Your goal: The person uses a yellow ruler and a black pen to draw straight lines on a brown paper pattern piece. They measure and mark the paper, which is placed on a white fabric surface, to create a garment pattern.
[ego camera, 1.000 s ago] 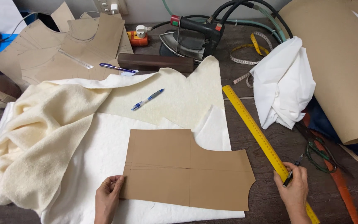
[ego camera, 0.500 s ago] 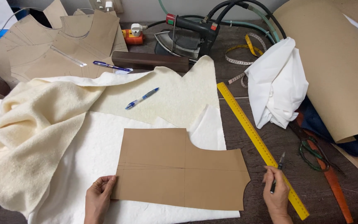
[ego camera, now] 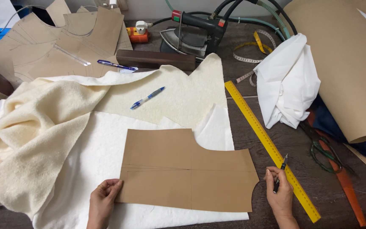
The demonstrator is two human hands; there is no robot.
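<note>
Two hands sit nearest me: my left hand [ego camera: 102, 199] lies flat, fingers spread, pinning the brown paper pattern [ego camera: 187, 169] onto the white fabric [ego camera: 94, 157] at the table's near edge. My right hand [ego camera: 280, 195] pinches a dark pen [ego camera: 280, 173], touching the yellow ruler [ego camera: 267, 144]. I judge placing done and tracing unstarted, though faint marks could escape this view. Farther off rests an iron [ego camera: 193, 36].

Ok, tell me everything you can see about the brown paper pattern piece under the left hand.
The brown pattern piece looks like stiff kraft paper or thin card, cut with straight sides, a stepped top edge and a concave curve at its lower right corner. Thin pencil lines cross it, one vertical and some roughly horizontal. It lies flat on the white fabric. The left hand presses its lower left corner; the right hand, holding a pen, sits just off its right edge.
</note>
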